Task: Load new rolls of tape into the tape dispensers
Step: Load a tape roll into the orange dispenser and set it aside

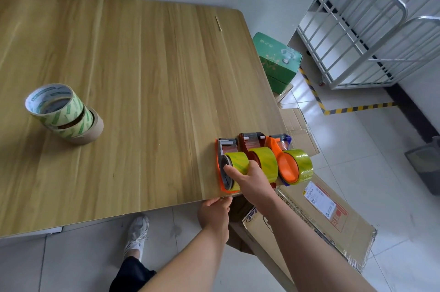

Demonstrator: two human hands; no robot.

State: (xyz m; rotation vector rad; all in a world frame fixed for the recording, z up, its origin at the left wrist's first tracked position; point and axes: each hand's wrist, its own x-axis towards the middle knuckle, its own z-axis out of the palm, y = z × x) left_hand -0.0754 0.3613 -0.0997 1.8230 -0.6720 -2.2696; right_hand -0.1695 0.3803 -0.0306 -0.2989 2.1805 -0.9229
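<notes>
There's the right hand [248,178] wrapped round the glossy yellow-green tape roll [238,160] in the orange plastic dispenser [217,156], at the near edge of the wooden surface [142,77]. Light, slick, stiff-cored: grip across its width. The left hand [213,213] touches that edge, grasp unclear.

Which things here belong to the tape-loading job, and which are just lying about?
Job: tape dispensers; leftmost roll, gripped by the right hand; stack of rolls; table.
Lying about: green box; cardboard boxes; wire cart; grey bin; thin stick.
</notes>
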